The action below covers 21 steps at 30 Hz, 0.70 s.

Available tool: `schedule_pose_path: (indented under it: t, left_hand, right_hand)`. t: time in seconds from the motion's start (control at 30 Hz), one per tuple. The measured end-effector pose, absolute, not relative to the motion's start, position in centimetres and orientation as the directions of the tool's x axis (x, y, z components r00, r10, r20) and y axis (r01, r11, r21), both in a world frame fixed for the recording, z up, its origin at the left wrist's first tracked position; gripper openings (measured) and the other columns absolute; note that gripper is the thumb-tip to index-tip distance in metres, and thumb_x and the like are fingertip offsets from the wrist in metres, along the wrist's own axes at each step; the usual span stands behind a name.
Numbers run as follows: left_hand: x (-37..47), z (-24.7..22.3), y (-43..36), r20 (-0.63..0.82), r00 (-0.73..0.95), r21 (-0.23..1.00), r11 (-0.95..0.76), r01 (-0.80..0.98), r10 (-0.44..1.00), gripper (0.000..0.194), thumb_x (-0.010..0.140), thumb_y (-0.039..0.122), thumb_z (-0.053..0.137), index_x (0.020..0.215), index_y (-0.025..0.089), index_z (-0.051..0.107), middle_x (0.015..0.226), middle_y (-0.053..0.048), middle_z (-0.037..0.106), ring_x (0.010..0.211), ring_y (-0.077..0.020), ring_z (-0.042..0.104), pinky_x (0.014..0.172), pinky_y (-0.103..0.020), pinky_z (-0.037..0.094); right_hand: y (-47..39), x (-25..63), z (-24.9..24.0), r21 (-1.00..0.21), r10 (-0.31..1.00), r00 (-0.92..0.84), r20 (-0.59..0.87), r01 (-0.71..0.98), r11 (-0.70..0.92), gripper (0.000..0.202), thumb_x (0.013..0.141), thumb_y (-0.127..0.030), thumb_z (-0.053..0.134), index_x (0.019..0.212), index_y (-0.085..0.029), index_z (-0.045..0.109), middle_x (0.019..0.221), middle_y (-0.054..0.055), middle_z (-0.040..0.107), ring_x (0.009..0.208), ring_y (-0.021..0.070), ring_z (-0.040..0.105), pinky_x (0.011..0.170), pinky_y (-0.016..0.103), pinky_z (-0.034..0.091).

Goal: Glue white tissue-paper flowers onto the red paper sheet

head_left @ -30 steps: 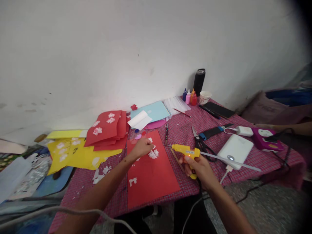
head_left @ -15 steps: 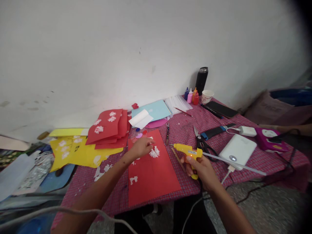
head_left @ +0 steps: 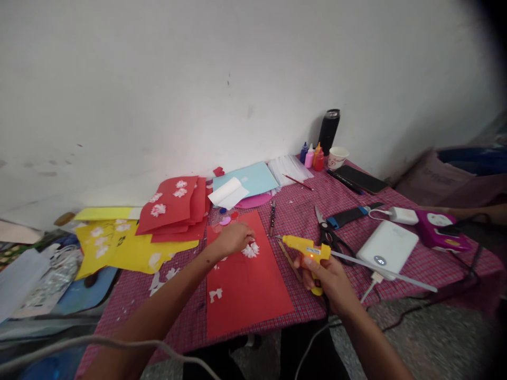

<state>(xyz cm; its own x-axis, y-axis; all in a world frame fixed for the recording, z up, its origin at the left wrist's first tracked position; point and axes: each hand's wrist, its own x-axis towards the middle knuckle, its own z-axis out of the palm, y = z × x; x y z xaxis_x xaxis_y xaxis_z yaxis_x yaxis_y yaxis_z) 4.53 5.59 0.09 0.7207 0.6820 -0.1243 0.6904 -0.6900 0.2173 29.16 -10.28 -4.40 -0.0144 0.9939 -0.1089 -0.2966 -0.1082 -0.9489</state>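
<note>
A red sheet of paper [head_left: 249, 295] lies in front of me, bearing a white paper flower [head_left: 251, 250] and a loose white scrap [head_left: 216, 294] lower down. Over the upper part of the sheet is my left hand [head_left: 236, 236], its fingertips pinched together at the flower's upper edge; whatever they hold is too small or hidden to name. My right hand [head_left: 322, 269] grips a yellow glue gun [head_left: 303, 245], lit by a small orange light. Its nozzle points left, past the sheet's right edge, and a long clear glue stick [head_left: 388, 272] sticks out of its back.
Red cards with white flowers [head_left: 168, 206] and yellow paper [head_left: 134, 250] lie to the left. Scissors [head_left: 330, 235], a blue-black cutter [head_left: 352, 215], a white power bank [head_left: 390, 248] and a purple power socket [head_left: 441, 229] lie to the right. Paint bottles [head_left: 309, 158] stand at the back.
My left hand has shifted slightly to the right above the flower. My right hand keeps its hold on the glue gun, almost unmoved.
</note>
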Motion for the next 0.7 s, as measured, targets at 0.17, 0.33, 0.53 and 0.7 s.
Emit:
schedule_pose_path:
  t: [0.17,0.33,0.53,0.7]
  left_hand:
    - [4.3,1.0,5.6,-0.166,0.718,-0.006,-0.728,0.685,0.676,0.021,0.089,0.015,0.052,0.082,0.017,0.071,0.086,-0.01,0.067,0.077,-0.0212,0.062,0.064,-0.029,0.043]
    - [4.4,1.2,5.8,-0.203,0.794,-0.088,-0.818,0.568,0.573,0.02,0.084,0.006,0.054,0.073,0.014,0.067,0.076,-0.01,0.064,0.072,-0.0219,0.06,0.065,-0.032,0.044]
    - [4.7,1.3,5.9,-0.251,0.835,-0.099,-0.871,0.481,0.489,0.018,0.084,0.006,0.055,0.076,0.015,0.068,0.078,-0.01,0.066,0.076,-0.0211,0.061,0.07,-0.032,0.046]
    - [4.3,1.6,5.9,-0.229,0.803,-0.104,-0.834,0.542,0.55,0.02,0.091,0.013,0.051,0.081,0.014,0.068,0.083,-0.011,0.067,0.075,-0.0213,0.062,0.065,-0.03,0.046]
  right_hand:
    - [-10.3,29.2,-4.5,-0.94,0.993,-0.008,-0.119,-0.321,-0.116,0.035,0.088,-0.054,0.064,0.089,-0.018,0.063,0.05,-0.003,0.051,0.046,0.0138,0.045,0.047,0.027,0.031]
    - [-10.4,29.3,-4.6,-0.945,0.995,-0.008,-0.101,-0.311,-0.098,0.035,0.091,-0.052,0.061,0.087,-0.018,0.063,0.052,-0.002,0.052,0.046,0.0137,0.044,0.047,0.027,0.029]
    - [-10.4,29.3,-4.8,-0.946,0.996,-0.018,-0.087,-0.313,-0.088,0.033,0.093,-0.049,0.061,0.089,-0.017,0.064,0.05,-0.002,0.052,0.046,0.0124,0.044,0.047,0.026,0.029]
    - [-10.3,29.3,-5.1,-0.943,0.998,-0.012,-0.067,-0.327,-0.067,0.033,0.094,-0.048,0.061,0.089,-0.016,0.065,0.051,-0.002,0.053,0.046,0.0121,0.044,0.047,0.026,0.028]
